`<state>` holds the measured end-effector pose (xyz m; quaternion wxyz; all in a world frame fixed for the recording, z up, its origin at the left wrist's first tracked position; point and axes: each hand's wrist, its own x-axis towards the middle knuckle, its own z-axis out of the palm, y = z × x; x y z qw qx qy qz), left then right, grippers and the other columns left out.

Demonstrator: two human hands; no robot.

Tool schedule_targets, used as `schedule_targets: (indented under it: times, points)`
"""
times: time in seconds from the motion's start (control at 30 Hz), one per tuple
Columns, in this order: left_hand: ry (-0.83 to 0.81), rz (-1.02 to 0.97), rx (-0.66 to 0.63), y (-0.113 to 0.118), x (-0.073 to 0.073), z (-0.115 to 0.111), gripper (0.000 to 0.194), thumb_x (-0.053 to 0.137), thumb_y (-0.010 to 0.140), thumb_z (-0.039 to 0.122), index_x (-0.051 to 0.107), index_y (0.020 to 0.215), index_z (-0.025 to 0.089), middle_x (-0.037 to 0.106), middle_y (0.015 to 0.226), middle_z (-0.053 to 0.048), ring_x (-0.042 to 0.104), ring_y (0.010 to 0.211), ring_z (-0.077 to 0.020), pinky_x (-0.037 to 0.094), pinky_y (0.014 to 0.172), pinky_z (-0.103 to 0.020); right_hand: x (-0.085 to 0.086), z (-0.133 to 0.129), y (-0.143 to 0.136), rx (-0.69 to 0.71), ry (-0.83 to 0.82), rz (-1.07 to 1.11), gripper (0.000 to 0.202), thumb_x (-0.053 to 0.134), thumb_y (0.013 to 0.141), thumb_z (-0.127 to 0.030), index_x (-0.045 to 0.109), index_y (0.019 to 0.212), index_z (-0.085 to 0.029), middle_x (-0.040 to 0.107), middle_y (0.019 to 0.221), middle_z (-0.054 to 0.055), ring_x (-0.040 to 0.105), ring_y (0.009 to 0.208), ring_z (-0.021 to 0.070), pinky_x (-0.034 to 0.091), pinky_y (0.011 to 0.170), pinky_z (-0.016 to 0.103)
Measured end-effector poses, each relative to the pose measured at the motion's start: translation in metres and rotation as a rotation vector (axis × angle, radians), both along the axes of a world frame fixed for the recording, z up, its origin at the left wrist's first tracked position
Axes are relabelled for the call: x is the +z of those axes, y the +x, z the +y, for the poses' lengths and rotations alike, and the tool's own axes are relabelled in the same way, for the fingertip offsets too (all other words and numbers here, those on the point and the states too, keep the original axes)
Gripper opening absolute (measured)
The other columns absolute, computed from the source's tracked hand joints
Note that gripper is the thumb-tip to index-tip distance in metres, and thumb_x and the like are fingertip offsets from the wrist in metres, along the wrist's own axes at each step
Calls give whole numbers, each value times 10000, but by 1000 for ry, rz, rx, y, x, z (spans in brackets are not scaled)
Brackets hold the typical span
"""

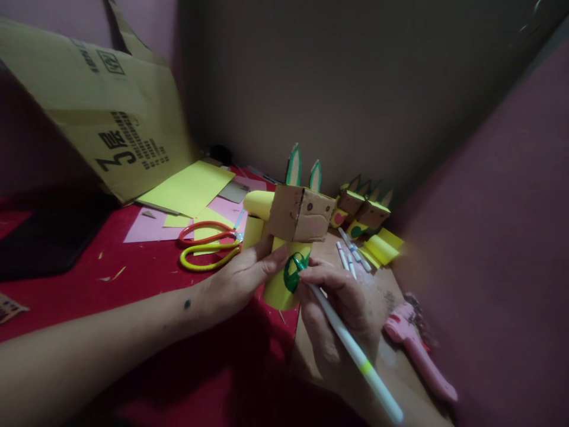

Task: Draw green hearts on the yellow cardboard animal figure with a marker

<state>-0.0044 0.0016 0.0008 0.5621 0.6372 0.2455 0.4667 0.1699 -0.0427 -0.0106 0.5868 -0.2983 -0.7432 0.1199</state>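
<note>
My left hand [242, 270] grips a cardboard animal figure [287, 213] around its yellow paper tube body. The figure has a box-shaped head with drawn eyes and two upright ears edged in green. On the tube's front is a green outlined patch, partly filled in. In my right hand [340, 302] is a white marker [355, 350] with a green tip, held like a pen, its tip at the green patch. My right fingers are close against the tube; whether they touch it I cannot tell.
Scissors [208, 246] with red and yellow handles lie left of the figure, near yellow paper [189, 187]. A large cardboard box [111, 112] stands behind. Similar figures [371, 213], several markers [351, 255], folded yellow paper [382, 248] and a pink glue gun [420, 350] are at right.
</note>
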Motion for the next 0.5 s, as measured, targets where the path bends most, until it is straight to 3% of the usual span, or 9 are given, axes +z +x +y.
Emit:
schedule_targets:
  times: [0.2, 0.37, 0.5]
  points:
    - [9, 21, 2, 0, 1, 1, 665, 564, 990, 719, 685, 1413, 220, 646, 1549, -135, 568, 1448, -369, 437, 1253, -474, 1, -1, -1, 9, -16, 8, 324, 609, 968, -82, 655, 1190, -312, 699, 1012, 12, 681, 953, 170, 590, 835, 290]
    - [16, 16, -21, 1, 3, 1, 673, 555, 997, 718, 671, 1430, 217, 615, 1587, -132, 526, 1486, -369, 374, 1291, -493, 6, -3, 0, 16, 13, -33, 314, 586, 944, -56, 655, 1134, -297, 682, 899, 9, 680, 965, 202, 567, 830, 339]
    - [-3, -14, -40, 2, 2, 2, 683, 566, 992, 717, 652, 1458, 226, 695, 1487, -133, 527, 1483, -383, 400, 1270, -521, 9, -4, 1, 13, 10, -61, 266, 589, 945, -76, 656, 1092, -286, 677, 868, 9, 701, 954, 216, 568, 841, 377]
